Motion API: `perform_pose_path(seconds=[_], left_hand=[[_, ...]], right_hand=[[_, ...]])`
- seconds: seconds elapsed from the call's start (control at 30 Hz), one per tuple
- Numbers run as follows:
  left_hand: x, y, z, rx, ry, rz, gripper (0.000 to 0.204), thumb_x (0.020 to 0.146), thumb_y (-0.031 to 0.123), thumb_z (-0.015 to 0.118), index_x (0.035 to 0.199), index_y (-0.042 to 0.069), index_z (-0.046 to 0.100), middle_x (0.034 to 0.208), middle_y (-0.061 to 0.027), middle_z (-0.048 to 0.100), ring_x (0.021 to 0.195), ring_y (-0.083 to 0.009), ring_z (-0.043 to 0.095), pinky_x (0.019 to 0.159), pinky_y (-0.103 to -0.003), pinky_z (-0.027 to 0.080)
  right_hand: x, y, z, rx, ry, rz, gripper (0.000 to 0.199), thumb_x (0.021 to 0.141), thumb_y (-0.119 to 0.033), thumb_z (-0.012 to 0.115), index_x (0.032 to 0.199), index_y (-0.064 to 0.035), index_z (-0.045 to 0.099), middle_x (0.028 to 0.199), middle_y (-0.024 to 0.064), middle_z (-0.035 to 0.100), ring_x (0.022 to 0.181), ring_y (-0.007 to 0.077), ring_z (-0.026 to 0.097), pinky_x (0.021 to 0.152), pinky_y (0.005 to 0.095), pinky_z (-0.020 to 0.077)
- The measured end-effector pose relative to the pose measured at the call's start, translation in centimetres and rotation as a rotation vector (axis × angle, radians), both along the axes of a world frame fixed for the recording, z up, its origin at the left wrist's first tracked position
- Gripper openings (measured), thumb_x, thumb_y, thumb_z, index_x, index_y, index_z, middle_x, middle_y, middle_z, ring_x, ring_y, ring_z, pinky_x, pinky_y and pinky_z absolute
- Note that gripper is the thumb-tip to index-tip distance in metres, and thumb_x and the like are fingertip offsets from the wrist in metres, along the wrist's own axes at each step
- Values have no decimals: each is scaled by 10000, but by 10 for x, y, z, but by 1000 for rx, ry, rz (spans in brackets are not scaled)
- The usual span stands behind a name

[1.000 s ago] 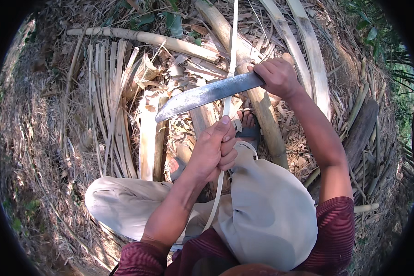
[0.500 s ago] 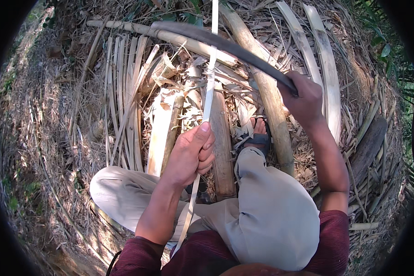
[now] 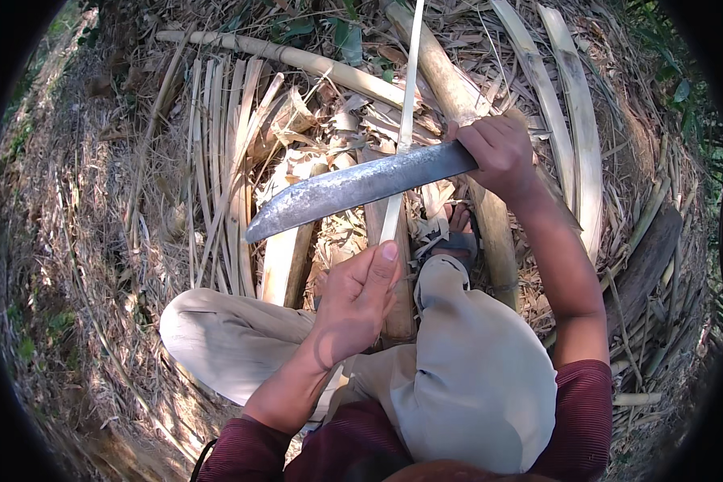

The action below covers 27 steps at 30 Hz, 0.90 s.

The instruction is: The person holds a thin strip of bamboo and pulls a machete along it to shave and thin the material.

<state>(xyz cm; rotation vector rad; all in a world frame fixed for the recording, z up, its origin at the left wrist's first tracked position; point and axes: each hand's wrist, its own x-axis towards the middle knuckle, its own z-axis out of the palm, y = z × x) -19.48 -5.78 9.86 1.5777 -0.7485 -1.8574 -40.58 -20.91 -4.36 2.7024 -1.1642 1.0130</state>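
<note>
Above the bent knees, the left hand (image 3: pixel 353 301) pinches a thin bamboo strip (image 3: pixel 404 120) that rises past its thumb. Across it, the right hand (image 3: pixel 498 153) grips a broad machete (image 3: pixel 353 189), blade touching the strip above the left fingers.

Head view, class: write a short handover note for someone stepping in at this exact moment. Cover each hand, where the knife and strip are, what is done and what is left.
Left hand: grip shut on the thin bamboo strip, which runs up and away from the lap.
Right hand: grip shut on the handle of the long knife; blade lies across the strip, tip pointing left.
Around: split slats in a row on the ground to the left, whole poles ahead, shavings under the knees.
Done: several slats already split.
Left: this strip is under the blade; how far it is trimmed cannot be told.
</note>
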Motion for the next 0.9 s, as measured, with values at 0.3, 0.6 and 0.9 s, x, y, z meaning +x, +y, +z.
perform_pose_path(seconds=[0.3, 0.6, 0.9], left_hand=[[61, -1, 4, 109, -176, 22, 445, 1095, 362, 415, 730, 108, 437, 586, 67, 337, 480, -31, 280, 438, -232, 254], [266, -5, 102, -516, -1711, -67, 397, 1071, 298, 479, 822, -10, 487, 568, -170, 387, 511, -252, 292, 496, -405, 297], [457, 68, 112, -463, -1757, 327, 479, 1031, 445, 535, 902, -15, 564, 614, -61, 490, 589, -204, 370, 571, -397, 348]], right_hand=[[-89, -36, -10, 545, -543, -971, 401, 910, -371, 705, 792, 12, 694, 602, 89, 605, 566, 204, 598, 595, 370, 458], [2, 115, -30, 779, -358, -755, 269, 931, -223, 638, 835, 28, 657, 629, 173, 611, 551, 272, 594, 569, 409, 444], [24, 167, -61, 1007, -101, -489, 196, 878, -230, 709, 906, -37, 695, 761, 226, 687, 786, 286, 743, 680, 459, 531]])
